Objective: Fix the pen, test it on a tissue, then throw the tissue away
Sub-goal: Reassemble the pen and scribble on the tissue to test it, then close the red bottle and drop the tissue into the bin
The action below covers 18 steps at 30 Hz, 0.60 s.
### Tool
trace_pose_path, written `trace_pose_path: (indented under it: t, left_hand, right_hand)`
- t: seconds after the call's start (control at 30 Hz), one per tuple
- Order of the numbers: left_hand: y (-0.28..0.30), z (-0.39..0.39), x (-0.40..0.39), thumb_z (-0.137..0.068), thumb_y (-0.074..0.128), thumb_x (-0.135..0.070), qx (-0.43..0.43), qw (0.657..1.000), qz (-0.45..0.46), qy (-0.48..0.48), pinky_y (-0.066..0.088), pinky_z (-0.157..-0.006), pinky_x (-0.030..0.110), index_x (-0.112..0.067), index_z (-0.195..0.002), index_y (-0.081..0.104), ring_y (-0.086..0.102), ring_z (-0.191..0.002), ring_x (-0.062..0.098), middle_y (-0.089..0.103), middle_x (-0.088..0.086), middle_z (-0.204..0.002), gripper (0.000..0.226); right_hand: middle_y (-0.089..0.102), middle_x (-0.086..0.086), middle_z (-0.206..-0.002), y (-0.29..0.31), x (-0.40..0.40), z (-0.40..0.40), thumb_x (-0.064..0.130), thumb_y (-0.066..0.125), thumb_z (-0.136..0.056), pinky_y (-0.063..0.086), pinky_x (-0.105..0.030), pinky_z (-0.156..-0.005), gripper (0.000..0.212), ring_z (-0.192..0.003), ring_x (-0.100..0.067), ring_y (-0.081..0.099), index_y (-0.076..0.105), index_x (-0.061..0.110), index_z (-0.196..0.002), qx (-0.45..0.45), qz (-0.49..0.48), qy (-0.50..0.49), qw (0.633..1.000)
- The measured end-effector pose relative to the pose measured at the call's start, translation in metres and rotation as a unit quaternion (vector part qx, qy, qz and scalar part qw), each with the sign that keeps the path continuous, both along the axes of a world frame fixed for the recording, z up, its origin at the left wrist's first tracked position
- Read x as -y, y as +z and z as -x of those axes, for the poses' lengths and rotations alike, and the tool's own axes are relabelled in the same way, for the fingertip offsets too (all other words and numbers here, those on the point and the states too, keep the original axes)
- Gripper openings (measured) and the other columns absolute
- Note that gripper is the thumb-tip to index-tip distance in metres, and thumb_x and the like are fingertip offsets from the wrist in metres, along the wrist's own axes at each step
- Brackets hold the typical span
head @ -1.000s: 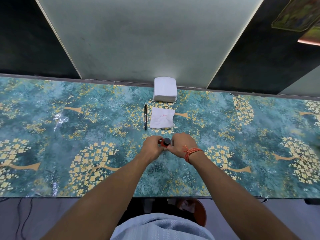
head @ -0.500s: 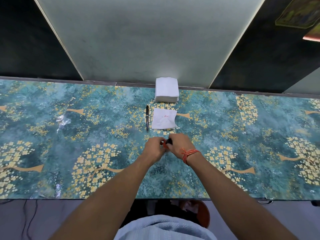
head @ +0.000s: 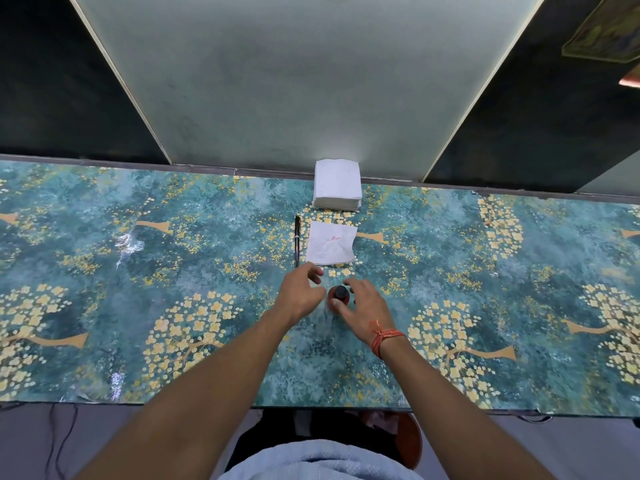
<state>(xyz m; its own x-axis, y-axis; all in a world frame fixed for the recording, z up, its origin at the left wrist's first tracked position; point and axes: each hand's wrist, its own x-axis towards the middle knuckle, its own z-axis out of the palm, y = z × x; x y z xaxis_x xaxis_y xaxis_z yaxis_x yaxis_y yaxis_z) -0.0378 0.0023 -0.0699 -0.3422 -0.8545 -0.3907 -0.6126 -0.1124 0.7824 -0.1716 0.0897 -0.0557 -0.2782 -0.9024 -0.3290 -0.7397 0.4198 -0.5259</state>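
A small red ink bottle with a black cap stands upright on the patterned table. My left hand hovers just left of it, fingers apart and holding nothing. My right hand is spread around the bottle's right side, thumb touching its base, without a closed grip. A black pen lies beyond my hands, pointing away from me. Right of the pen lies a single white tissue with faint red marks on it.
A stack of white tissues sits at the table's far edge against the wall panel. An orange-brown bin shows under the table's near edge, right of my torso. Cables hang at the lower left.
Both hands were closed together on the ink bottle. Now they have come apart, the left hand has drawn off to the left, and the bottle stands on the table.
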Motion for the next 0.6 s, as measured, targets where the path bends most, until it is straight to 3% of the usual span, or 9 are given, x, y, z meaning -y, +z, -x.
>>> trace_pose_path:
  t: [0.1,0.2,0.3,0.37,0.43,0.5,0.6]
  left_hand:
    - [-0.003,0.013,0.017,-0.081,0.066,-0.019,0.031,0.995,0.092,0.015,0.048,-0.078,0.034,-0.019,-0.114,0.057,0.057,-0.095,0.020,0.060,0.002,-0.108,0.035]
    - [-0.012,0.038,0.037,-0.082,0.067,-0.033,0.132,0.971,0.179,-0.087,0.044,-0.098,0.043,-0.018,-0.137,0.042,0.046,-0.119,0.030,0.046,0.009,-0.135,0.063]
    - [-0.021,0.058,0.051,-0.085,0.062,-0.048,0.245,0.934,0.196,-0.169,0.038,-0.102,0.047,-0.021,-0.147,0.027,0.035,-0.130,0.036,0.028,0.011,-0.151,0.075]
    - [-0.026,0.065,0.054,-0.090,0.057,-0.045,0.268,0.923,0.201,-0.188,0.036,-0.101,0.049,-0.023,-0.140,0.038,0.034,-0.129,0.036,0.031,0.010,-0.149,0.059]
    - [-0.028,0.068,0.056,-0.094,0.052,-0.030,0.269,0.922,0.216,-0.178,0.037,-0.097,0.047,-0.021,-0.128,0.053,0.039,-0.122,0.033,0.042,0.009,-0.139,0.035]
    - [-0.026,0.067,0.059,-0.095,0.046,-0.019,0.263,0.924,0.232,-0.153,0.040,-0.093,0.045,-0.017,-0.117,0.062,0.045,-0.115,0.030,0.054,0.009,-0.125,0.027]
    - [-0.007,0.058,0.056,-0.097,0.038,-0.023,0.134,0.970,0.201,0.001,0.043,-0.072,0.036,-0.013,-0.085,0.062,0.053,-0.084,0.023,0.065,0.012,-0.094,0.029]
  right_hand:
    - [0.055,-0.005,-0.117,-0.005,0.001,0.002,0.031,0.061,-0.089,0.044,-0.033,-0.093,0.037,-0.107,-0.024,0.054,0.055,0.019,-0.124,0.014,0.015,0.017,1.000]
    - [0.059,-0.003,-0.109,-0.012,0.000,0.005,0.023,0.064,-0.086,0.045,-0.032,-0.089,0.030,-0.102,-0.022,0.056,0.060,0.020,-0.116,0.046,0.055,0.013,0.997]
    - [0.062,0.000,-0.105,-0.017,-0.003,0.009,0.020,0.067,-0.085,0.048,-0.031,-0.088,0.028,-0.098,-0.018,0.057,0.063,0.021,-0.112,0.075,0.086,0.016,0.993]
    - [0.063,0.003,-0.105,-0.019,-0.005,0.014,0.019,0.067,-0.085,0.048,-0.027,-0.086,0.027,-0.097,-0.014,0.057,0.065,0.021,-0.111,0.085,0.094,0.011,0.992]
    - [0.063,0.009,-0.105,-0.020,-0.008,0.018,0.020,0.068,-0.085,0.048,-0.023,-0.085,0.025,-0.097,-0.008,0.056,0.065,0.022,-0.110,0.093,0.092,0.008,0.991]
    - [0.061,0.013,-0.104,-0.021,-0.010,0.023,0.023,0.069,-0.085,0.048,-0.022,-0.084,0.024,-0.096,-0.006,0.055,0.066,0.024,-0.109,0.096,0.094,-0.002,0.991]
    - [0.063,0.011,-0.102,-0.021,-0.006,0.031,0.024,0.070,-0.085,0.050,-0.025,-0.083,0.023,-0.096,-0.007,0.058,0.067,0.025,-0.108,0.097,0.097,-0.013,0.990]
